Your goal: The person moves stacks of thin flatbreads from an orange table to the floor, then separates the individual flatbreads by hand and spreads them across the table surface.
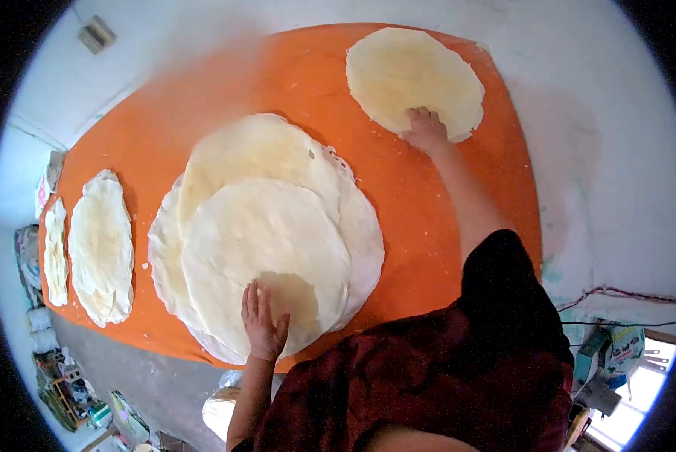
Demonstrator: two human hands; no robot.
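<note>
My left hand (265, 324) lies flat, fingers spread, near the front edge of a round, thin flatbread sheet (263, 233). That sheet rests on top of a pile of larger, overlapping pale sheets (240, 151) with ragged edges. With my arm stretched forward, my right hand (427, 130) touches the near edge of a separate round flatbread sheet (413, 75). Its fingers are slightly bent on the sheet's surface, and the thumb sits apart to the left. All the sheets lie on an orange cloth (428, 226).
Further left on the cloth are an oval stack of sheets (102, 248) and a narrow folded one (55, 252). White walls border the far and right sides. Cables (616, 294) run along the right wall. Shelves with assorted goods (67, 384) stand at lower left.
</note>
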